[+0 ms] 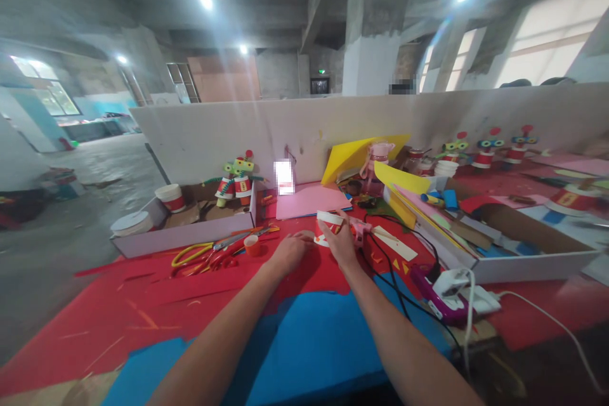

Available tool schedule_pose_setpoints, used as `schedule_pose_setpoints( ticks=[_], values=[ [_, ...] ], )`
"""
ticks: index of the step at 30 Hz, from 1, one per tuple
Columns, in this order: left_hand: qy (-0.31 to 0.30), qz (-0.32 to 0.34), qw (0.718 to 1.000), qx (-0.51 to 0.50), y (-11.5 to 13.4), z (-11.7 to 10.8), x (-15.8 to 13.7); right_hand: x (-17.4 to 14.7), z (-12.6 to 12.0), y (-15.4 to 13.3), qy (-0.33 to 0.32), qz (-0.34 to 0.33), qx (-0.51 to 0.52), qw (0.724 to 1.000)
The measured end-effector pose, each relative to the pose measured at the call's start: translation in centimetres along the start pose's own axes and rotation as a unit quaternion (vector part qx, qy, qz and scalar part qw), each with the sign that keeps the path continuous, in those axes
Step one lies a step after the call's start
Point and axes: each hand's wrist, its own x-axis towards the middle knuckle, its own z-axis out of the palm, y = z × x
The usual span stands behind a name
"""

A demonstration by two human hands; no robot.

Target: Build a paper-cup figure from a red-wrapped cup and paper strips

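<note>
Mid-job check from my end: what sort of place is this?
Probably a craft workshop inside a roughly finished building. Toy-like figures with cup-shaped bodies stand along the partition, scissors lie beside coloured paper, and a bare concrete pillar rises behind.

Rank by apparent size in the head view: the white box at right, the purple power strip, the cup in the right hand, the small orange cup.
1. White box
2. Purple power strip
3. Held cup, partly covered by fingers
4. Small orange cup
</note>
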Motion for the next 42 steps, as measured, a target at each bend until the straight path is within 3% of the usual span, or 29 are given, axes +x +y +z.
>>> schedule_pose_setpoints(
  ticks=[4,6,8,11,13,15,18,21,25,28,32,36,39,42],
  values=[
    [0.067,-0.044,0.997,-0.004,-2.3,-1.6,-1.4,-0.6,0.6,0.3,-0.071,-0.044,0.020,0.996],
    [0.128,-0.035,0.986,-0.104,-2.5,-2.7,-2.5,-1.1,1.0,0.1,-0.108,-0.060,0.024,0.992],
    [0.154,-0.044,0.953,-0.257,-1.8,-3.1,-3.6,-1.8,1.6,-0.2,-0.148,-0.052,0.051,0.986],
    [0.127,-0.076,0.876,-0.459,-0.5,-2.4,-4.5,-2.9,2.5,-0.8,-0.216,0.008,0.124,0.968],
    [0.102,-0.088,0.839,-0.527,-0.1,-1.7,-4.8,-3.6,3.0,-1.0,-0.269,0.042,0.154,0.950],
    [0.085,-0.104,0.828,-0.545,-0.3,-1.3,-4.8,-3.9,3.0,-1.0,-0.298,0.042,0.141,0.943],
    [0.087,-0.136,0.840,-0.518,-1.1,-1.3,-4.9,-3.7,2.4,-1.0,-0.233,0.001,0.064,0.970],
    [0.097,-0.159,0.871,-0.455,-1.8,-1.8,-4.9,-3.0,1.4,-1.1,-0.144,-0.088,-0.028,0.985],
    [0.070,-0.168,0.902,-0.390,-2.1,-2.2,-4.9,-2.2,0.6,-1.3,-0.227,-0.187,-0.106,0.950],
    [0.054,-0.161,0.915,-0.365,-2.4,-2.6,-4.9,-2.0,0.5,-1.3,-0.281,-0.171,-0.108,0.938],
    [0.015,-0.138,0.931,-0.339,-2.7,-3.0,-5.2,-2.1,0.5,-1.3,-0.320,-0.088,-0.053,0.942],
    [0.034,-0.091,0.949,-0.301,-2.1,-2.9,-5.5,-2.6,1.0,-0.9,-0.356,-0.031,-0.010,0.934],
    [0.060,-0.101,0.950,-0.291,-1.1,-2.4,-5.2,-2.7,1.4,-0.5,-0.334,-0.040,-0.022,0.941],
    [0.087,-0.175,0.935,-0.297,0.0,-1.7,-4.7,-2.7,1.6,-0.3,-0.275,-0.066,-0.053,0.958]
  ],
)
